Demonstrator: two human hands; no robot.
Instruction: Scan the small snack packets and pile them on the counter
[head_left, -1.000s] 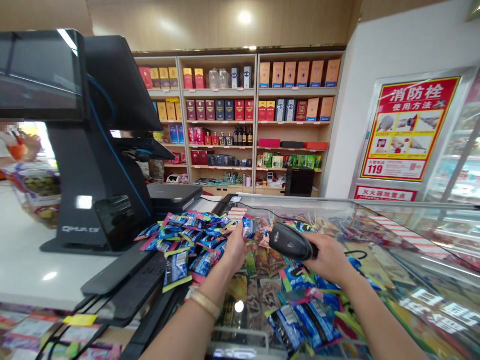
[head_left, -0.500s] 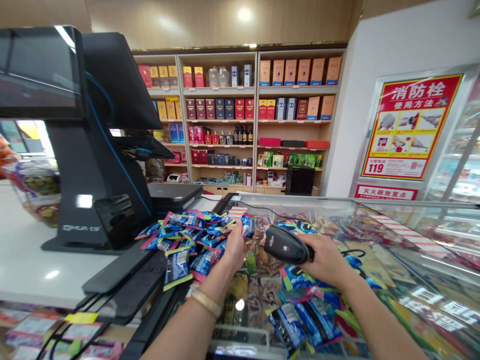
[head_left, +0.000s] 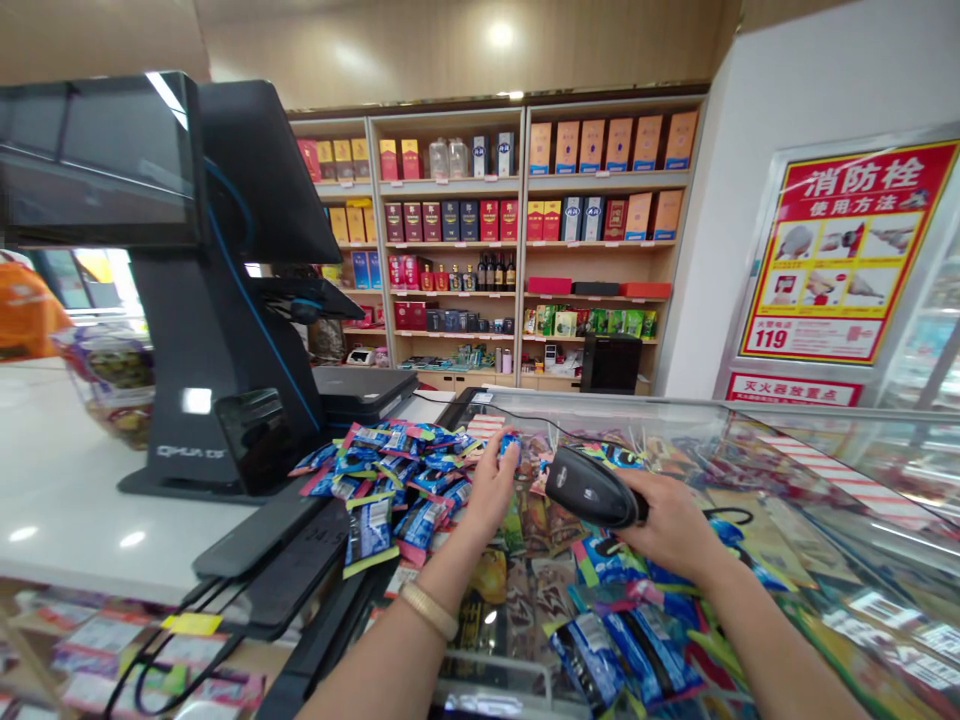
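Observation:
My right hand (head_left: 669, 515) is wrapped round the grip of a black barcode scanner (head_left: 589, 490), whose head points left toward my other hand. A small blue snack packet (head_left: 511, 440) sits in the fingers of my left hand (head_left: 491, 485), mostly hidden behind them. Left of that hand lies a heap of blue snack packets (head_left: 412, 470) with pink and yellow-green edges. More packets of the same kind (head_left: 626, 645) lie on the glass counter below and around my right hand.
A black cash register (head_left: 225, 300) stands on the white counter (head_left: 67, 500) at the left. Through the glass top (head_left: 525, 590) other snack packs show. A thin cable (head_left: 536, 415) crosses the counter's far side. Shelves of boxed goods (head_left: 457, 220) line the back wall.
The whole view has shifted, so everything appears a little further right. The packet in my left hand now shows less, turned behind the fingers. The scanner stays in my right hand.

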